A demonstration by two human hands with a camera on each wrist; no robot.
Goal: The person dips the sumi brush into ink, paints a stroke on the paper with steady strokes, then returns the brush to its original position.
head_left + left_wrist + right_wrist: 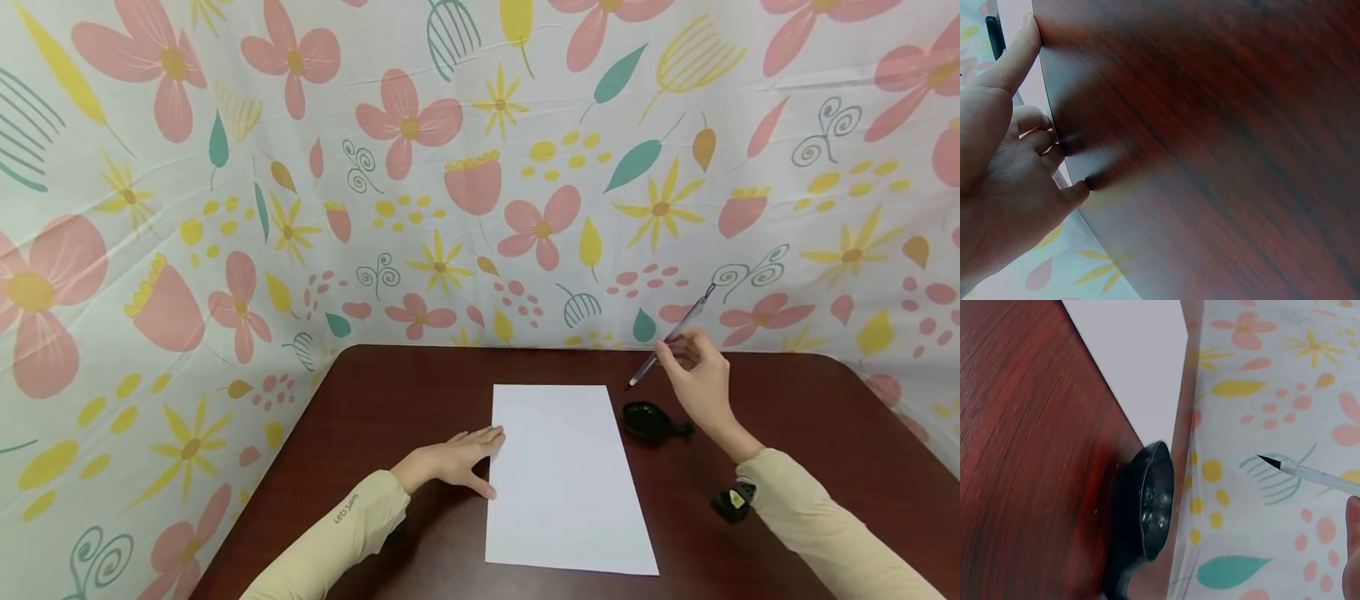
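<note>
Sheet of paper (566,479): plain white, oblong, lying flat mid-table. Dish (647,420): black, glossy, with a hollow bowl and stubby handle turned right; sits just beside the paper's right edge. Brush (692,313): slim pale shaft, dark pointed tip, loop at the upper end; raised and slanted, tip down to the left.

Surroundings: patterned cloth (483,242), white with pink, yellow and teal motifs, at left and behind; table (405,379), dark red-brown, wood-grained; black device (733,502) at the right wrist. The dish stands between paper and right forearm.

Left hand (459,460): fingers extended and spread, tips touching the paper's left edge. Right hand (703,382): thumb and fingers pinching the brush along its shaft.
</note>
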